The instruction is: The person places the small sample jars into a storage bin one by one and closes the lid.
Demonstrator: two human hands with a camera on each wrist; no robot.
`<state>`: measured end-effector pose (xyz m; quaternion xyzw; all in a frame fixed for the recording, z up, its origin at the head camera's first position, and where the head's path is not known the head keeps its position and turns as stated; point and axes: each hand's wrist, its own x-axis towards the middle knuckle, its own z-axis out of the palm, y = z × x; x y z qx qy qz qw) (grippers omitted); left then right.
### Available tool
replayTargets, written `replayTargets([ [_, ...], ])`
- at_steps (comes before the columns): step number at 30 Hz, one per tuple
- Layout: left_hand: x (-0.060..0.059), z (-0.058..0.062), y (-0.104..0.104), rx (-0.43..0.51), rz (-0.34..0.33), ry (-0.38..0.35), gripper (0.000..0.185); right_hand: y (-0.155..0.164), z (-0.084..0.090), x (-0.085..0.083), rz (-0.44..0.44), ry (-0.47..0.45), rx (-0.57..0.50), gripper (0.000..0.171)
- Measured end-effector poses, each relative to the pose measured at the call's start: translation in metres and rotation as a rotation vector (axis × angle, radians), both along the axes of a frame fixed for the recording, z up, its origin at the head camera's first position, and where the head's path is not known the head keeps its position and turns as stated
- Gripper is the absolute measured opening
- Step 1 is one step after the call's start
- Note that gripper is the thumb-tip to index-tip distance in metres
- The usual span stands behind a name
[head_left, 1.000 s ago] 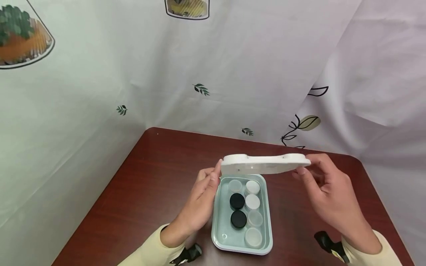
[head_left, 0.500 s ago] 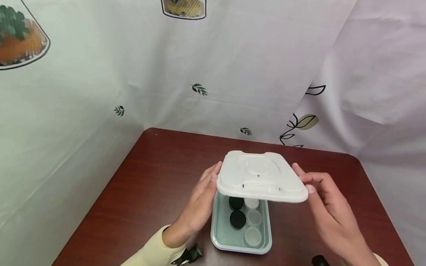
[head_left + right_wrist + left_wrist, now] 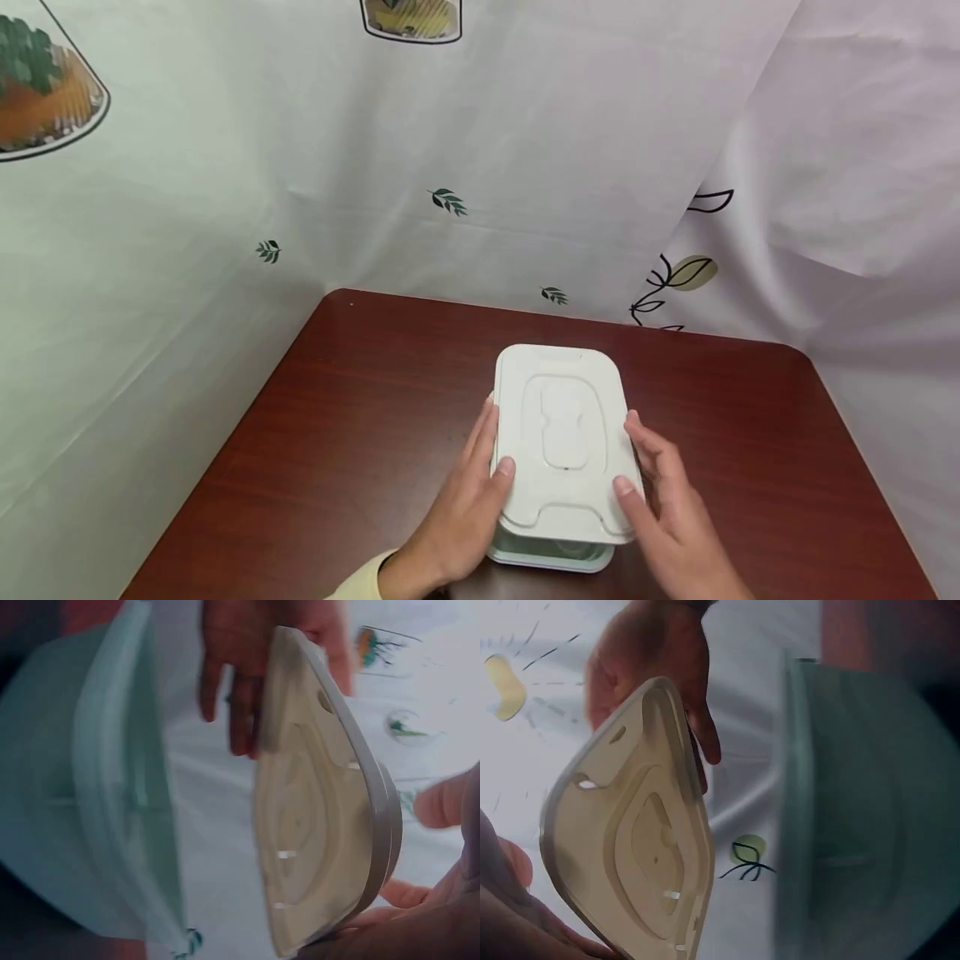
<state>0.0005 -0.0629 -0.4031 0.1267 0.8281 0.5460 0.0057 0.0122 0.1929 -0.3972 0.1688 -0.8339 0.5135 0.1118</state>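
Observation:
A white rectangular lid point(image 3: 562, 442) hovers flat over a pale green box point(image 3: 547, 557), hiding all but the box's near rim. My left hand point(image 3: 465, 492) holds the lid's left edge with its thumb on top. My right hand point(image 3: 667, 500) holds the right edge the same way. The left wrist view shows the lid's underside point(image 3: 630, 832) still apart from the box point(image 3: 855, 810), with the right hand's fingers point(image 3: 660, 667) behind it. In the right wrist view the same gap lies between lid point(image 3: 315, 802) and box point(image 3: 97, 787). The box's contents are hidden.
The box stands on a dark red-brown table point(image 3: 360, 400) with rounded corners. White cloth printed with leaves point(image 3: 450, 202) hangs close behind and along both sides of the table.
The lid has come down from a tilted position above the box's far end to lie flat over the box. Both hands slid toward me along its sides. The small jars are now covered.

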Motion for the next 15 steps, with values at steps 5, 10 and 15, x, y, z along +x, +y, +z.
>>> replayTargets([
  [5,0.007,-0.021,0.002,-0.187,0.022,0.179,0.072,-0.007,-0.023,0.006,-0.016,0.006,0.142,0.094],
  [10,0.012,-0.037,0.002,-0.302,0.036,0.207,0.075,-0.012,-0.04,0.009,-0.04,-0.006,0.226,0.108],
  [15,0.013,-0.05,0.0,-0.334,0.044,0.157,0.075,-0.015,-0.049,0.009,-0.052,-0.041,0.242,0.109],
])
